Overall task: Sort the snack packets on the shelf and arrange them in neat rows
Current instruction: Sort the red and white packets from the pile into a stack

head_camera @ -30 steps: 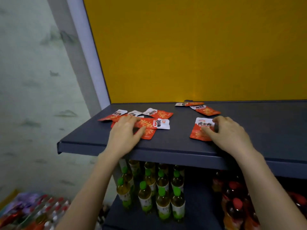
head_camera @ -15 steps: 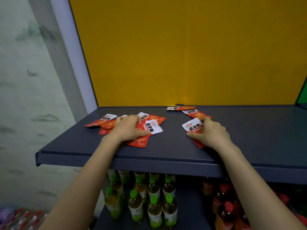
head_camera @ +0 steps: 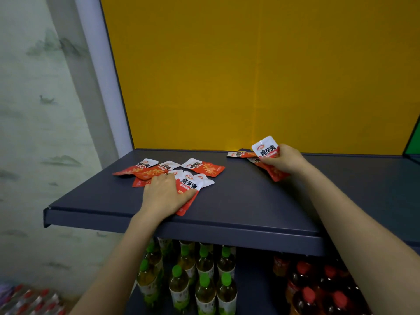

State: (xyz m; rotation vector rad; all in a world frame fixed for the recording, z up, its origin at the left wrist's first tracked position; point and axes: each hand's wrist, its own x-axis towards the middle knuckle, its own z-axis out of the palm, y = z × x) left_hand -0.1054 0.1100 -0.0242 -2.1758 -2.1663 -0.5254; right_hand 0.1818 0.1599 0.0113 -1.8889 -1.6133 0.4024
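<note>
- Standing at a dark blue shelf (head_camera: 238,208) with a yellow back panel (head_camera: 261,76), the person has both hands on red-and-white snack packets, and the packets are far from rows.
- The left hand (head_camera: 167,196) lies palm down, fingers spread, across the near part of a loose heap of packets (head_camera: 172,171) on the left of the shelf. It looks like a pinning hold: weight on top so the slippery packets stay put while the other hand works.
- Under that palm a packet (head_camera: 189,185) pokes out to the right, white end up, red end toward the shelf's front edge. I count about 5 or 6 in the heap, overlapping at odd angles; an exact count is not possible.
- The right hand (head_camera: 281,161) is closed around a lifted packet (head_camera: 266,148), its white printed end tilted up and clear of the shelf. A red end sticks out below the hand, so it may hold more than 1; I cannot tell.
- Just behind that hand, by the back panel, 1 or 2 more packets (head_camera: 236,154) lie flat.
- My guess is the right hand is gathering strays into a bundle so all face 1 way before being laid down.
- Below the shelf stand green-capped bottles (head_camera: 204,287) and red-capped bottles (head_camera: 318,289), not part of this job.
</note>
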